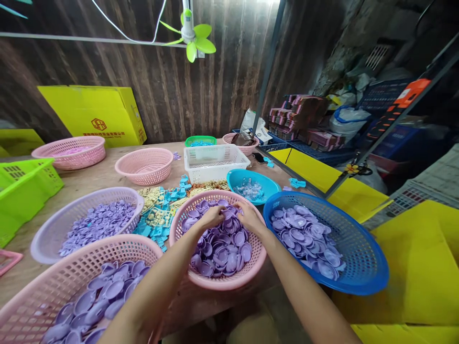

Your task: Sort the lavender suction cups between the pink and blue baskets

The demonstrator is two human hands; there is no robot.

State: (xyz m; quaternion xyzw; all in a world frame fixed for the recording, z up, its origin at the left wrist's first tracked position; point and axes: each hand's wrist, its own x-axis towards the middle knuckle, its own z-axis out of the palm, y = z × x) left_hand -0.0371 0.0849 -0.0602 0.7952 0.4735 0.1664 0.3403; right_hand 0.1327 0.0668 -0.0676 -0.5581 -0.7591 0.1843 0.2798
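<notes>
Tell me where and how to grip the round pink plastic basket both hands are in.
Probably by the basket's rim, one hand each on the left and right, coming from above: it stands raised around the loose purple plastic pieces, so opposed holds should keep the load level. The blue oval plastic basket crowds the right side.

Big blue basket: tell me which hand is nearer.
Right. The right hand is at the purple pieces in the central pink basket, toward the blue basket's side; the left hand is there too, farther left.
</notes>
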